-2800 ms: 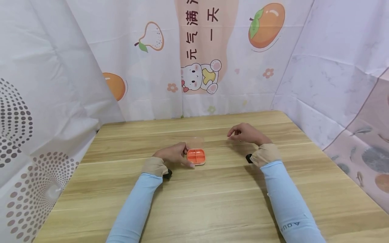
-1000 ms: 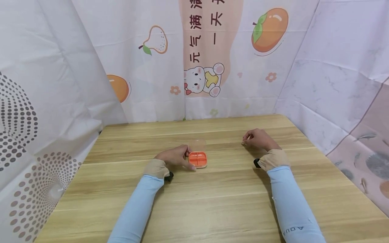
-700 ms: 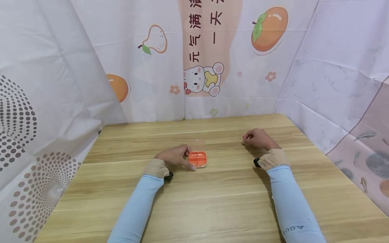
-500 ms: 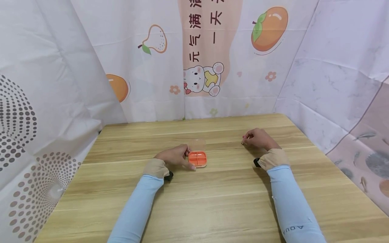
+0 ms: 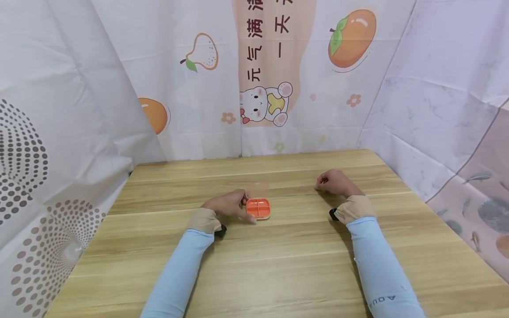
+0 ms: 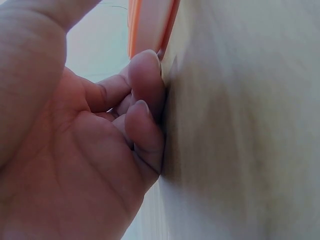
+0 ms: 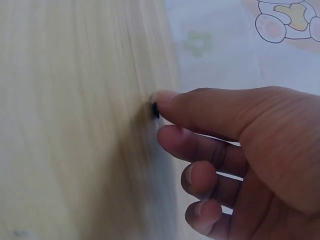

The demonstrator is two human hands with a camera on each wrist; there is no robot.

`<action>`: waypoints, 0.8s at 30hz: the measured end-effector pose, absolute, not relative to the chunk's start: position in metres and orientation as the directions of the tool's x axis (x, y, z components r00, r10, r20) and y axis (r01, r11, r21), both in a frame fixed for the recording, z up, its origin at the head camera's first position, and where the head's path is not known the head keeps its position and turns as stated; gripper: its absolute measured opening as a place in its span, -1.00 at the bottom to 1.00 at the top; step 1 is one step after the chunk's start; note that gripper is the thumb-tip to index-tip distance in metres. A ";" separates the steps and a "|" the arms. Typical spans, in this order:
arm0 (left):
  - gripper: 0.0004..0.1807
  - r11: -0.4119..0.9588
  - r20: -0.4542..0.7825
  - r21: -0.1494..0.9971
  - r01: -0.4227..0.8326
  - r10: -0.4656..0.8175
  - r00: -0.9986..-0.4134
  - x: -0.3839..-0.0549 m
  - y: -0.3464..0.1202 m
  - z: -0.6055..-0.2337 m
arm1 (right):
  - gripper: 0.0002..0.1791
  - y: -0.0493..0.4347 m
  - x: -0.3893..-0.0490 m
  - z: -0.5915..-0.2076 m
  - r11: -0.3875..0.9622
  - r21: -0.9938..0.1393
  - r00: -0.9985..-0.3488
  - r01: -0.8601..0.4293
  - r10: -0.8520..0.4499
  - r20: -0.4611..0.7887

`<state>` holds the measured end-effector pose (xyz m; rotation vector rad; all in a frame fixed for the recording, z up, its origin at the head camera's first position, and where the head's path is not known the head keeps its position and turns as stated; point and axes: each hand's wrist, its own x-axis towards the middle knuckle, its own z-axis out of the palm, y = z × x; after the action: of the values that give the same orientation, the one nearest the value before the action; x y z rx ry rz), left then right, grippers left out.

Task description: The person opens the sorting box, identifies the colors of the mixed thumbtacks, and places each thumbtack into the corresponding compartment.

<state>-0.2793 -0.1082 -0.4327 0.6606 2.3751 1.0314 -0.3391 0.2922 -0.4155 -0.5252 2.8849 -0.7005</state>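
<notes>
An orange pill box [image 5: 258, 208] with a four-part divided tray lies open on the table, its clear lid [image 5: 257, 190] folded back to the far side. My left hand [image 5: 227, 205] holds it from the left, thumb along the near edge and fingers by the lid hinge. In the left wrist view, those fingers [image 6: 145, 75] are curled low against the tabletop beside the box. Farther right, my right hand [image 5: 335, 182] pinches a tiny black thing [image 7: 156, 110] at the thumb tip, close over the table; its kind is too small to tell. The remaining fingers are curled below.
The wood-grain table [image 5: 254, 265] runs back to a white printed curtain [image 5: 199, 110]. Another curtain [image 5: 429, 106] borders the right side. A small pale speck [image 7: 22, 233] shows on the table in the right wrist view.
Since the earliest frame my right hand has moved right and its fingertips have closed on the tiny black thing. It has since shifted slightly left. My left hand has stayed at the pill box.
</notes>
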 end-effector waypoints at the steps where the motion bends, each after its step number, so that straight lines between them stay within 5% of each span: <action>1: -0.29 0.602 -0.222 0.761 0.241 0.590 -0.776 -0.279 -0.108 -0.432 | -0.87 0.292 -0.339 -0.416 0.833 -0.464 -0.932 -0.301 -0.361 -0.043; 24: -0.30 0.572 -0.213 0.784 0.239 0.611 -0.763 -0.282 -0.110 -0.436 | -0.74 0.295 -0.339 -0.420 0.796 -0.581 -0.946 -0.172 -0.297 -0.128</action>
<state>-0.2819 -0.1095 -0.4364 0.6816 2.3398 1.0676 -0.3394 0.2950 -0.4196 -0.3669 2.7723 -0.8665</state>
